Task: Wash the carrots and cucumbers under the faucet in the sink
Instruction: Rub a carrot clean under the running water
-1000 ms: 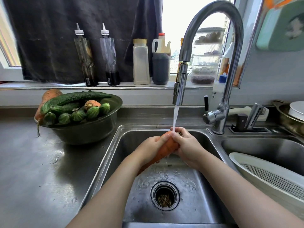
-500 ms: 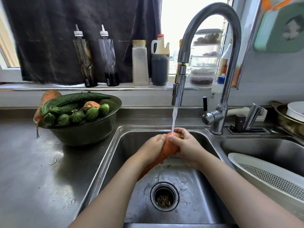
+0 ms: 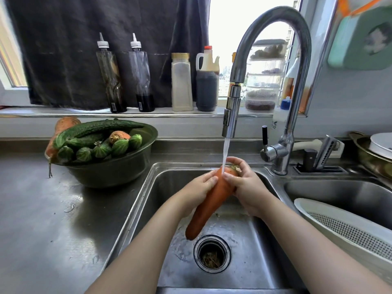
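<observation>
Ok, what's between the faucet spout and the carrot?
Only a stream of water, falling from the spout onto the carrot near its top; head view.

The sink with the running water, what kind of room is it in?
Probably a home kitchen: a steel sink with a faucet running over a carrot, a bowl of cucumbers on the counter, and a sauce jug on the windowsill.

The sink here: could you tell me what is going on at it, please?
A person is washing a carrot under the running faucet, over the sink. The left hand grips its middle, the right hand its top end, where the water lands. Cucumbers and more carrots wait in the green bowl on the counter.
</observation>
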Demonstrator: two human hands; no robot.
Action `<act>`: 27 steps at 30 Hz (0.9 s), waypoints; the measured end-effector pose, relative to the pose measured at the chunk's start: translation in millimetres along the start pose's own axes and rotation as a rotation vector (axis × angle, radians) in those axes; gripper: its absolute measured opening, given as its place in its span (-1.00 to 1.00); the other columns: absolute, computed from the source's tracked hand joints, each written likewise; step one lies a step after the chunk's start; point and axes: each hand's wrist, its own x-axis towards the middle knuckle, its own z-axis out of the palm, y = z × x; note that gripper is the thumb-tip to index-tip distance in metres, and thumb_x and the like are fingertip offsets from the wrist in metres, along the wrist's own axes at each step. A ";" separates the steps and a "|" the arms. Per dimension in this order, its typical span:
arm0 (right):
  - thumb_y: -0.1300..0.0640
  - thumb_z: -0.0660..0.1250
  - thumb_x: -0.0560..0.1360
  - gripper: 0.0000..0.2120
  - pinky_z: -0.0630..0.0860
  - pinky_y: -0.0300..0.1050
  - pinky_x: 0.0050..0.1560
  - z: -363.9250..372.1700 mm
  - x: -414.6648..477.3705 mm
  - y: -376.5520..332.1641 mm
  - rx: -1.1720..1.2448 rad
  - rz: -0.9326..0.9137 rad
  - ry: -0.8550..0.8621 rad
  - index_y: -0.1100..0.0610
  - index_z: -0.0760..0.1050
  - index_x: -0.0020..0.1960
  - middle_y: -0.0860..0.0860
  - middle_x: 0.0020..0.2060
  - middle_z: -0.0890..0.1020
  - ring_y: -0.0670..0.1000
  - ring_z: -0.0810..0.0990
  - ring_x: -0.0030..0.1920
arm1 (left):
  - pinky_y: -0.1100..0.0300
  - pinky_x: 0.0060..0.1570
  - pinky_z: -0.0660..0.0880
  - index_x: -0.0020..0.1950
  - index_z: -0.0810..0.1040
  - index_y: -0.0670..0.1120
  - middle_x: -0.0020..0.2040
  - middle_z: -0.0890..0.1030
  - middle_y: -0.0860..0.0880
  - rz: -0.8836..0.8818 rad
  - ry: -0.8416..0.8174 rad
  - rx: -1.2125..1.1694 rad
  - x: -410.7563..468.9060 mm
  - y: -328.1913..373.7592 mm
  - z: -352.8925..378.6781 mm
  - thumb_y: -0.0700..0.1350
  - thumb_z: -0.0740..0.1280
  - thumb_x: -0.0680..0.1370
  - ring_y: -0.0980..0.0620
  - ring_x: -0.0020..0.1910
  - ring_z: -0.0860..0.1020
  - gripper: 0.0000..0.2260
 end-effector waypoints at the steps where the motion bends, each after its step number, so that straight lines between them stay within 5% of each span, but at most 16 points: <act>1: 0.38 0.33 0.58 -0.63 0.60 -0.06 -0.14 -0.9 0.3 -1.0 0.029 0.004 0.017 0.00 0.48 0.25 0.20 0.13 0.56 0.07 0.63 -0.05 | -0.02 0.10 0.64 0.54 0.38 0.20 0.25 0.67 -0.10 -0.013 -0.045 -0.023 -1.3 -0.2 -2.4 -0.02 0.20 0.73 -0.11 0.14 0.68 -0.64; 4: 0.33 0.32 0.61 -0.68 0.61 -0.06 -0.17 -2.9 0.5 -2.9 0.078 0.024 0.052 -0.01 0.49 0.25 0.17 0.12 0.56 0.06 0.65 -0.08 | 0.09 0.02 0.64 0.52 0.35 0.26 0.26 0.66 -0.06 -0.007 -0.097 -0.052 -3.7 -0.1 -3.8 -0.06 0.26 0.71 -0.08 0.12 0.69 -0.60; 7: 0.25 0.32 0.64 -0.75 0.62 0.07 -0.04 0.1 0.6 -0.6 0.010 0.037 0.063 -0.01 0.48 0.24 0.20 0.16 0.56 0.10 0.62 -0.03 | 0.13 -0.12 0.65 0.43 0.50 0.11 0.11 0.72 -0.11 0.016 0.040 -0.018 -4.2 4.2 8.4 0.04 0.28 0.69 -0.01 -0.09 0.71 -0.70; 10: 0.14 0.29 0.67 -0.72 0.59 0.20 0.10 5.7 0.6 3.9 -0.124 0.044 0.055 0.00 0.42 0.37 0.19 0.17 0.58 0.12 0.60 0.04 | -0.03 -0.13 0.66 0.25 0.60 -0.03 -0.02 0.73 -0.21 -0.017 0.199 -0.032 0.7 4.6 18.1 0.18 0.20 0.69 -0.10 -0.20 0.69 -0.65; 13: 0.16 0.26 0.68 -0.60 0.60 0.08 -0.03 8.2 -0.4 -0.3 -0.056 0.060 0.012 -0.06 0.31 0.48 0.17 0.04 0.60 0.06 0.61 -0.06 | -0.07 -0.14 0.65 0.14 0.64 -0.06 -0.11 0.73 -0.25 -0.084 0.231 -0.080 1.0 4.4 7.6 0.29 0.09 0.68 -0.18 -0.24 0.69 -0.50; 17: 0.08 0.40 0.58 -0.58 0.60 0.06 -0.15 8.0 -6.9 -5.6 -0.079 0.136 -0.103 -0.02 0.42 0.41 0.14 0.04 0.67 0.11 0.69 -0.13 | 0.05 -0.30 0.66 0.19 0.64 -0.12 -0.09 0.73 -0.25 -0.143 0.142 -0.140 -7.0 9.0 -5.7 0.30 0.10 0.67 -0.17 -0.25 0.70 -0.44; 19: -0.06 0.44 0.48 -0.53 0.57 0.14 -0.11 8.4 -10.1 -3.5 -0.126 0.176 -0.133 0.10 0.50 0.32 0.21 0.02 0.66 0.21 0.66 -0.11 | 0.04 -0.23 0.66 0.24 0.62 -0.13 -0.01 0.72 -0.29 -0.197 0.041 -0.118 -10.2 9.1 -6.3 0.32 0.11 0.66 -0.19 -0.15 0.70 -0.42; 24: -0.10 0.28 0.66 -0.66 0.62 0.20 0.13 6.7 0.8 2.8 -0.139 0.145 0.150 0.15 0.58 0.22 0.17 0.07 0.71 0.18 0.70 0.05 | -0.08 0.13 0.63 0.34 0.56 -0.09 0.13 0.71 -0.20 -0.146 -0.140 -0.110 -11.6 6.1 -9.4 0.11 0.27 0.68 -0.13 0.03 0.69 -0.65; 27: -0.12 0.27 0.66 -0.65 0.64 0.19 0.12 6.0 4.9 3.8 -0.135 0.149 0.190 0.13 0.57 0.23 0.16 0.07 0.72 0.16 0.71 0.03 | 0.02 0.00 0.66 0.27 0.62 -0.11 0.09 0.72 -0.21 -0.086 -0.079 -0.060 -11.2 9.5 -2.1 0.11 0.30 0.67 -0.11 -0.02 0.70 -0.66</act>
